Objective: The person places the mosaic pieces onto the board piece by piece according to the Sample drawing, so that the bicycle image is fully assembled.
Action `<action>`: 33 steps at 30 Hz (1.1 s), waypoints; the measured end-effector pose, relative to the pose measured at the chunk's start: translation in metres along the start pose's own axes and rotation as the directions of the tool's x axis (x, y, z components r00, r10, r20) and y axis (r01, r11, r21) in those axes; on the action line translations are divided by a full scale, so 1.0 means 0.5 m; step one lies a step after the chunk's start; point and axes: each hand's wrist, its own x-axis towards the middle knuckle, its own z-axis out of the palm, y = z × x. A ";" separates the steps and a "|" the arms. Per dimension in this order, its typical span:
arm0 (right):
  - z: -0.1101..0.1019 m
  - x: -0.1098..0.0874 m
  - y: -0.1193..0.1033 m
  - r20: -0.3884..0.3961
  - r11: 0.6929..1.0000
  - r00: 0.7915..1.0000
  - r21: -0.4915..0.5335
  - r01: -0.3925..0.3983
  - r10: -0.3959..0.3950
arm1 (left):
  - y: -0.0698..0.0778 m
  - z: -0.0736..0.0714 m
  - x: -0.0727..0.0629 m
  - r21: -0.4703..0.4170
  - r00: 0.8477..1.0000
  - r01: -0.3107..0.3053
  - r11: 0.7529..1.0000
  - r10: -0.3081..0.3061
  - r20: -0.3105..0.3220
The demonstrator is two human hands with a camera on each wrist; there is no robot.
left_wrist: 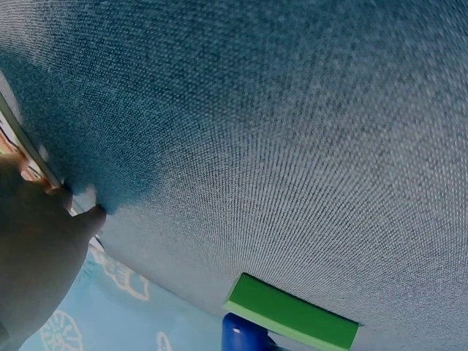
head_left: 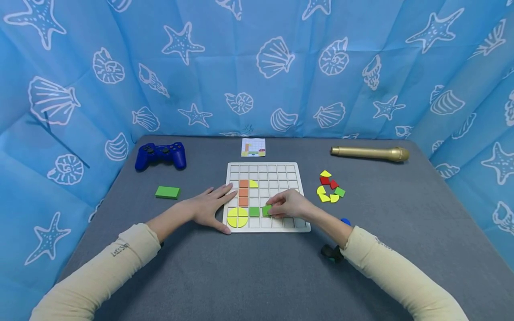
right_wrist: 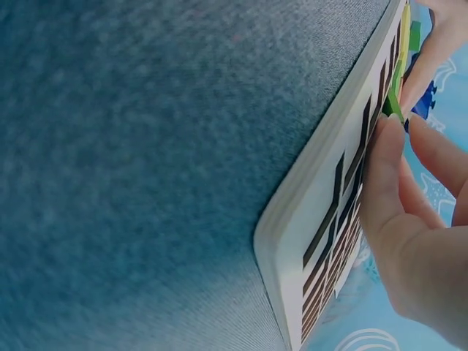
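Note:
A white grid board (head_left: 277, 226) lies on the grey table. My left hand (head_left: 206, 208) rests on its left edge, fingers spread, fingertips near the orange squares (head_left: 243, 192). With thumb and fingers, my right hand (head_left: 291, 204) pinches a green square tile (head_left: 266, 211) over the board's lower rows. Another green square (head_left: 254, 211) sits in a cell to its left. Beside that, yellow quarter pieces (head_left: 237, 217) form a circle in the lower left corner. One yellow quarter piece (head_left: 253, 183) lies right of the top orange square. In the right wrist view the pinched green tile (right_wrist: 393, 104) tilts at the fingertips.
Loose yellow, red and green pieces (head_left: 330, 187) lie right of the board; a blue piece (head_left: 346, 221) shows by the right forearm. A pattern card (head_left: 253, 147) lies behind the board. Around are a blue game controller (head_left: 160, 155), a green block (head_left: 167, 192) and a gold microphone (head_left: 369, 154).

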 end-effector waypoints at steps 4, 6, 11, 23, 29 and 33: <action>0.002 -0.001 -0.002 -0.016 1.000 1.000 -0.020 -0.013 0.013 | -0.001 0.001 0.000 -0.003 1.000 -0.004 1.000 0.004 -0.001; 0.003 -0.001 -0.004 -0.022 0.999 1.000 -0.029 -0.017 0.016 | -0.001 0.002 0.000 -0.005 1.000 -0.007 1.000 0.007 -0.003; 0.007 -0.001 -0.010 -0.035 0.997 0.999 -0.074 -0.011 0.009 | 0.000 0.001 -0.001 -0.005 1.000 -0.005 1.000 0.005 -0.003; -0.009 -0.001 -0.010 -0.003 0.999 1.000 -0.047 -0.017 0.016 | 0.003 -0.005 -0.002 0.001 1.000 0.006 1.000 -0.006 0.009; -0.043 -0.004 0.001 0.121 1.000 0.993 0.007 -0.013 0.012 | 0.001 -0.003 0.001 -0.005 1.000 -0.003 1.000 0.003 0.005; -0.070 -0.012 0.016 0.181 0.995 0.983 0.099 -0.025 0.007 | 0.002 -0.003 0.000 -0.009 1.000 0.000 1.000 0.000 0.009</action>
